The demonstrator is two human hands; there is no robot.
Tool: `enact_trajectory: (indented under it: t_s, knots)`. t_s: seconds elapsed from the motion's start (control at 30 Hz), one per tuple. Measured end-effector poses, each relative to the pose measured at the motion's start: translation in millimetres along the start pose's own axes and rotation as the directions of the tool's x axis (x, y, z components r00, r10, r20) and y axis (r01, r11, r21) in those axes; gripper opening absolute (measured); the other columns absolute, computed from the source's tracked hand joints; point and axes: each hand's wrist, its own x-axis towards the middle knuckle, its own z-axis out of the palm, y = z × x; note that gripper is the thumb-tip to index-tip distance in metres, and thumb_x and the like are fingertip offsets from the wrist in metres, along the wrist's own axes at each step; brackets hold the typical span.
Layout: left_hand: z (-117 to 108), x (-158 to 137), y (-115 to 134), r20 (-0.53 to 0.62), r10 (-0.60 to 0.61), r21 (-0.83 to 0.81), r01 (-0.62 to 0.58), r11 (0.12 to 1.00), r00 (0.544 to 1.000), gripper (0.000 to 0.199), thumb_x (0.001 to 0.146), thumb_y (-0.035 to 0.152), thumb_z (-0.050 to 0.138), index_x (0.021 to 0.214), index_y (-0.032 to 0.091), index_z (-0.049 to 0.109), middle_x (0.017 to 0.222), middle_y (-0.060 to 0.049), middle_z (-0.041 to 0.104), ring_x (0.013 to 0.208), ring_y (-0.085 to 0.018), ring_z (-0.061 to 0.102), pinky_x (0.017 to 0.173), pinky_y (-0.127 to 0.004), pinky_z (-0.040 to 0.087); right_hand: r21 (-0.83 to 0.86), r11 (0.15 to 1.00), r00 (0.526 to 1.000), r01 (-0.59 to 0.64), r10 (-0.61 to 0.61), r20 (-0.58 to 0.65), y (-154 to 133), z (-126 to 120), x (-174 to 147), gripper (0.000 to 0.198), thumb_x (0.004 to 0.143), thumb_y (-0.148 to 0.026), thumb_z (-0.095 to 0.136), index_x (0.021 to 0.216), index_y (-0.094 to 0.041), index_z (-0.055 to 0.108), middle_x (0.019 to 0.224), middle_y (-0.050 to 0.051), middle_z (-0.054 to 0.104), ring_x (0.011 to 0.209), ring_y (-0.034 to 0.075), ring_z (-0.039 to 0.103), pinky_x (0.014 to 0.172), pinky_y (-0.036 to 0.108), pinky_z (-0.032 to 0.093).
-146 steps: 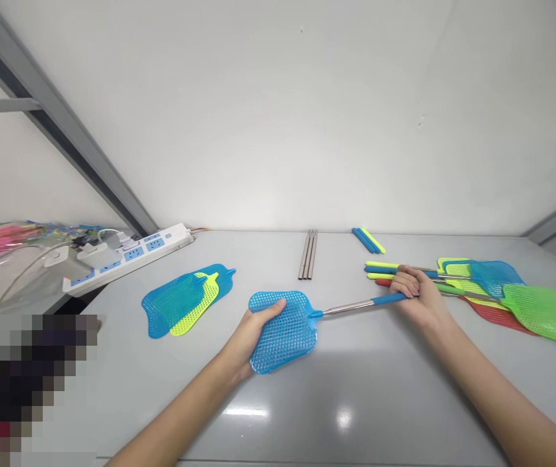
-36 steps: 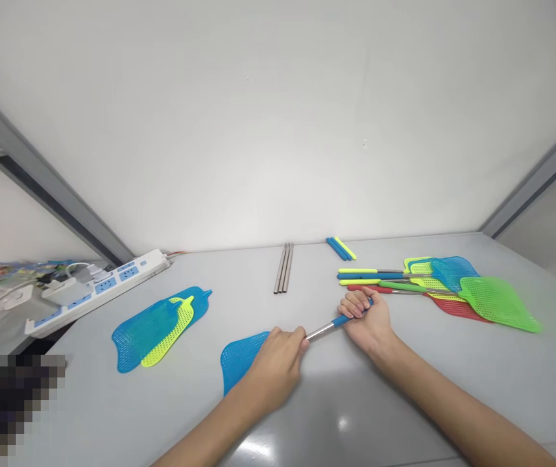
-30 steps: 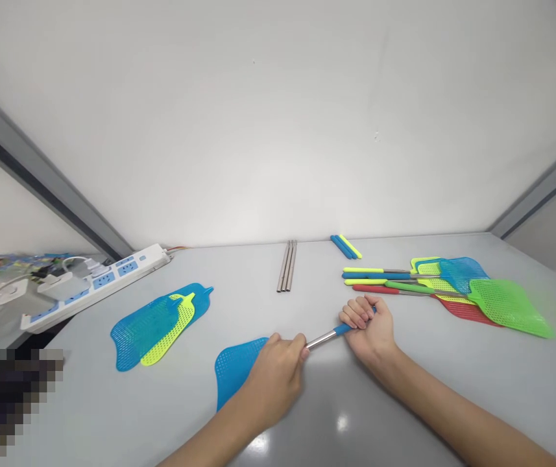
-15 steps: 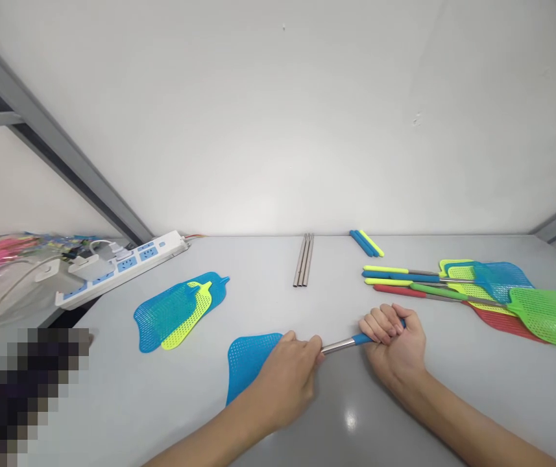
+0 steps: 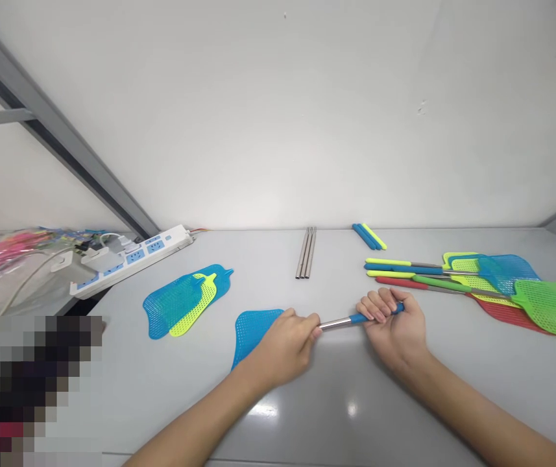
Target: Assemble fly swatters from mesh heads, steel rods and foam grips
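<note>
A blue fly swatter with a metal rod and blue handle is held nearly level between my hands, above the grey table. Closed round its rod near the blue mesh head is my left hand, which covers the joint. My right hand has its fingers wrapped round the blue handle, palm turned up. Right of it lie several whole fly swatters in blue, yellow, red and green, their heads overlapping. Loose swatter heads, blue and yellow, lie to the left. Three metal rods rest near the wall.
Loose blue and yellow handle grips lie by the wall. A white power strip with plugs and cables runs along the table's left side. Beyond it are plastic bags with pink items. A blurred-out patch covers the lower left.
Both hands with the swatter have shifted slightly up in the picture, and the rod lies a little flatter. The view has moved a bit. Both grips stay closed.
</note>
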Motion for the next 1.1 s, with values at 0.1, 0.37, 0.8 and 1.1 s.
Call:
enact_trajectory:
  t_s: [0.1, 0.37, 0.8, 1.1]
  knots:
    - [-2.3, 2.0, -0.5, -0.023, 0.019, -0.021, -0.019, 1.000, 1.000, 0.027, 0.086, 0.024, 0.022, 0.068, 0.019, 0.042, 0.057, 0.001, 0.049, 0.058, -0.013, 0.045, 0.063, -0.026, 0.031, -0.006, 0.999, 0.999, -0.050, 0.050, 0.001, -6.0, 1.3, 5.8, 0.030, 0.069, -0.020, 0.043, 0.051, -0.018, 0.019, 0.045, -0.006, 0.021, 0.039, 0.007, 0.025, 0.039, 0.021, 0.031]
    - [-9.5, 3.3, -4.3, -0.027, 0.077, -0.007, -0.077, 0.997, 0.997, 0.032, 0.085, 0.031, 0.028, 0.062, 0.018, 0.046, 0.054, 0.002, 0.051, 0.056, -0.011, 0.047, 0.068, -0.026, 0.031, -0.026, 0.992, 0.986, -0.121, 0.118, -0.115, -12.9, -0.7, 19.4, 0.027, 0.071, -0.015, 0.045, 0.055, -0.019, 0.023, 0.047, -0.007, 0.024, 0.040, 0.007, 0.031, 0.041, 0.023, 0.035]
    - [-9.5, 1.7, -7.4, 0.057, 0.144, 0.019, -0.145, 0.989, 0.988, 0.030, 0.086, 0.028, 0.025, 0.064, 0.018, 0.041, 0.062, 0.002, 0.050, 0.064, -0.011, 0.046, 0.070, -0.026, 0.031, 0.056, 0.987, 0.986, -0.151, 0.154, -0.063, -33.8, -3.6, 26.1, 0.025, 0.070, -0.012, 0.039, 0.057, -0.019, 0.020, 0.048, -0.006, 0.020, 0.039, 0.007, 0.024, 0.038, 0.022, 0.031]
    - [-12.6, -0.6, -6.3, 0.107, 0.207, -0.018, -0.206, 0.978, 0.972, 0.022, 0.085, 0.028, 0.032, 0.066, 0.018, 0.040, 0.067, 0.001, 0.050, 0.069, -0.012, 0.045, 0.071, -0.028, 0.029, 0.126, 0.981, 0.989, -0.148, 0.147, 0.020, -38.3, -5.1, 25.4, 0.029, 0.069, -0.017, 0.041, 0.055, -0.020, 0.016, 0.046, -0.006, 0.019, 0.038, 0.008, 0.022, 0.038, 0.024, 0.029]
